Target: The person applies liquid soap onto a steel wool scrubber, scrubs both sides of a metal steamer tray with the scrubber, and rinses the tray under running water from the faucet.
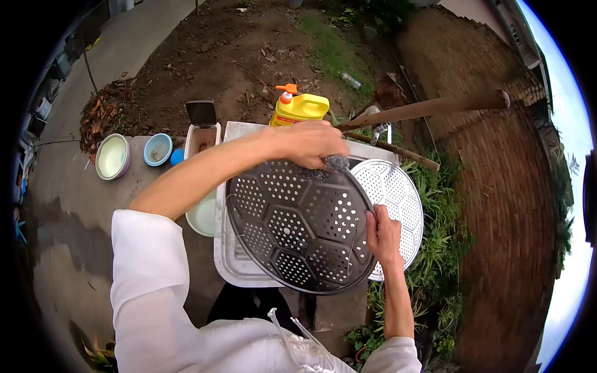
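Observation:
A round, dark, perforated steamer tray is tilted up in front of me, over a white sink. My right hand grips its right rim, thumb on the face turned to me; the other fingers are partly hidden. My left hand reaches across the tray's upper edge, closed over a grey steel wool scrubber that presses on the upper face. Behind the tray, to the right, a second, shiny silver steamer tray is partly covered by the dark one.
A yellow pump jug stands behind the sink, close to a faucet and a wooden pole. On the left are a pale basin, a blue bowl and an open-lidded bin. Plants grow along the right.

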Motion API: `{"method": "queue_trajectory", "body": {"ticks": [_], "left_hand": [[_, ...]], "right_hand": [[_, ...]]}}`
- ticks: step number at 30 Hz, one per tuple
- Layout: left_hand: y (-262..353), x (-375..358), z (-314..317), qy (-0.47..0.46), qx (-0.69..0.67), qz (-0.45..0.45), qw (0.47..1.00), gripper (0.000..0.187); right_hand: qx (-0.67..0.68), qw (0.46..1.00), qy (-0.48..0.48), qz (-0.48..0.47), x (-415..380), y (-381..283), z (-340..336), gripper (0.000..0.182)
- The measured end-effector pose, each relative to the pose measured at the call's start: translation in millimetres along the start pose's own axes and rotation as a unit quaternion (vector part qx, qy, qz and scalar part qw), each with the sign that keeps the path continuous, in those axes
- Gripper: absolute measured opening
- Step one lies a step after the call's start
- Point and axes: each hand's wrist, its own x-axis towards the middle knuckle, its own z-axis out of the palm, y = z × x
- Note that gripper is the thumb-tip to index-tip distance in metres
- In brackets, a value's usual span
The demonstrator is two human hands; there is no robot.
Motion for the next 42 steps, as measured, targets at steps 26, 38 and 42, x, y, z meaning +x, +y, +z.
{"method": "queue_trajectory", "body": {"ticks": [26,38,42], "left_hand": [[1,1,-15,-0.027,0.062,-0.006,0.998,0.021],[-46,-76,24,0.102,-0.088,-0.201,0.970,0.035],[-25,-52,12,0.090,-0.022,-0.171,0.981,0.032]], "right_hand": [[0.038,0.998,0.059,0.006,-25,3,-10,0.009],[0.018,0.993,0.107,0.036,-65,19,-2,0.008],[-0.001,0.995,0.063,0.076,-52,17,-9,0.008]]}}
